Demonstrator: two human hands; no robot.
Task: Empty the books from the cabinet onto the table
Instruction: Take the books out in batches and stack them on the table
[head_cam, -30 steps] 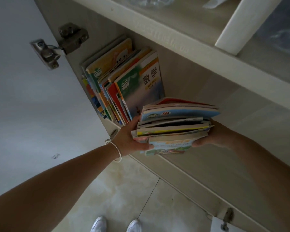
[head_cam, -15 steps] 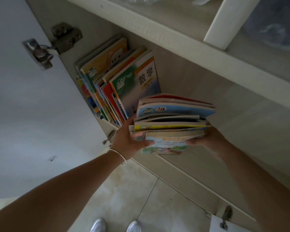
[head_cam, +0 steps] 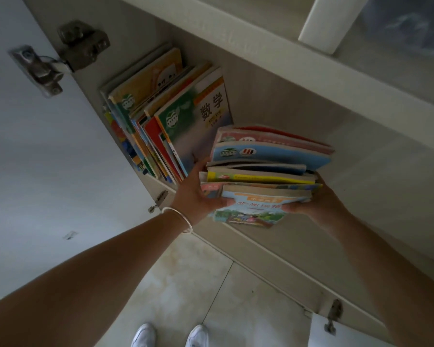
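Both grips closing around one stack of books: left hand clamping its left end, right hand its right. Stack sitting in the cabinet; exact book count unclear. Second row standing beside it.

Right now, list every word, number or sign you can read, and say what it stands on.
"数学": on the green and white textbook cover that leans in the cabinet.
"SHU XUE": small letters under it, only just legible.
Orange title band on the bottom book of the held stack: large characters, too blurred to read.
Round logos on the blue spine: unreadable.
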